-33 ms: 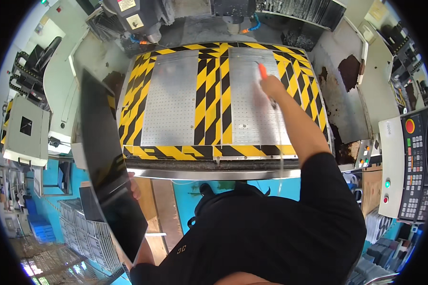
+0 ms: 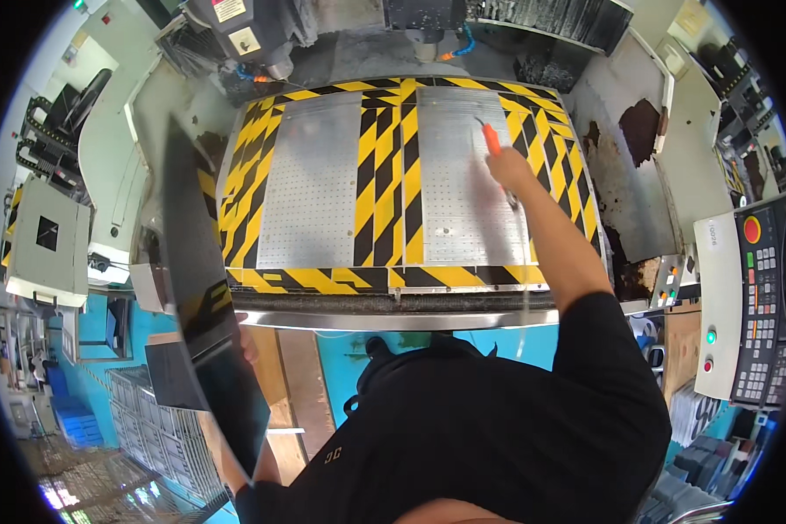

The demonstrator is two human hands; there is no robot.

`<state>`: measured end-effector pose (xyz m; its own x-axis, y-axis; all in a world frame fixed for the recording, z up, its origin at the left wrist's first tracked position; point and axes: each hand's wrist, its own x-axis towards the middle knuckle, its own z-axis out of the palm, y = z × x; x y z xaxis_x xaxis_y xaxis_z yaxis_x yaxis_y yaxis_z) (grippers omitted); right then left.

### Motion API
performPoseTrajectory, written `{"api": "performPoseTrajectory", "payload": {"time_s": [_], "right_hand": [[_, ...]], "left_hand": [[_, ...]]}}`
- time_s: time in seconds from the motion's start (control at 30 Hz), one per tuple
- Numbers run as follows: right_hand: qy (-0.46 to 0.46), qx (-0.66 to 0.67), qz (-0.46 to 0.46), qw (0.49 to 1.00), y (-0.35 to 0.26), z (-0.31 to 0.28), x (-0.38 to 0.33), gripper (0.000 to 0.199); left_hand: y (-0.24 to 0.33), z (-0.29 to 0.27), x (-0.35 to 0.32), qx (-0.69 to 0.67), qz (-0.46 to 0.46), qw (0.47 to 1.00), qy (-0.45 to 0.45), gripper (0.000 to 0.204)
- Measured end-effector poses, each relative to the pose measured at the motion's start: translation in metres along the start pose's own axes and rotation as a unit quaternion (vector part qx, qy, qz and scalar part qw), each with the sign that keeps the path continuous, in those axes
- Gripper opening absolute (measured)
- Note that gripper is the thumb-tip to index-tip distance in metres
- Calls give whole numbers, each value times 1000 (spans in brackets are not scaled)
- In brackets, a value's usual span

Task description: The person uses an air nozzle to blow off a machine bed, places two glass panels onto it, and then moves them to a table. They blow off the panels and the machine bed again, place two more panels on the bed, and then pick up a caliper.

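Observation:
My right hand (image 2: 509, 168) is closed around an orange air blow gun (image 2: 491, 138). Its thin nozzle points away from me, low over the right perforated metal plate (image 2: 454, 210), and a pale hose hangs beneath my forearm. At my left side a large, glossy dark panel (image 2: 223, 367) stands nearly on edge. The fingers of my left hand (image 2: 250, 344) curl over the panel's right edge; the rest of that hand is hidden behind it. A second perforated plate (image 2: 310, 192) lies to the left on the machine bed, bare like the right one.
Yellow-and-black striped tape (image 2: 380, 183) frames both plates. Two machine heads (image 2: 424, 35) hang over the bed's far edge. A metal rail (image 2: 393, 320) runs along its front. The control panel (image 2: 747, 306) stands at the right; grey racks (image 2: 162, 432) stand at the lower left.
The blow gun and my right hand have shifted slightly right and toward me. The dark panel has turned, its top swinging right, and now looks narrower.

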<state>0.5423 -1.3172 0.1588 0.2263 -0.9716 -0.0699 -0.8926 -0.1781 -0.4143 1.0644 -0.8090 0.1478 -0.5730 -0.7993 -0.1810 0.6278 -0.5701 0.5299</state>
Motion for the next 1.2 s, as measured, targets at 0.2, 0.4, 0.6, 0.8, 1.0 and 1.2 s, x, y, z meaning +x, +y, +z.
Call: {"api": "performPoseTrajectory", "payload": {"time_s": [0.2,0.4,0.6,0.8,1.0,1.2], "right_hand": [[-34,123,71,989,65,-82,-177,38],[404,-179,-126,888,77,-146,-265,35],[-191,486,118,844,62,-97,-196,49],[-251,575,149,765,93,-46,-112,24],[-212,529,160,806,103,-16,-89,29],[-216,500,174,821,101,-6,-90,35]], "left_hand": [[-1,134,144,108,308,873,362,45],[2,140,285,109,206,901,366,47],[10,129,406,69,142,956,249,39],[32,110,463,279,26,877,389,43],[24,94,425,795,0,527,301,61],[1,97,401,893,-93,415,146,72]]}}
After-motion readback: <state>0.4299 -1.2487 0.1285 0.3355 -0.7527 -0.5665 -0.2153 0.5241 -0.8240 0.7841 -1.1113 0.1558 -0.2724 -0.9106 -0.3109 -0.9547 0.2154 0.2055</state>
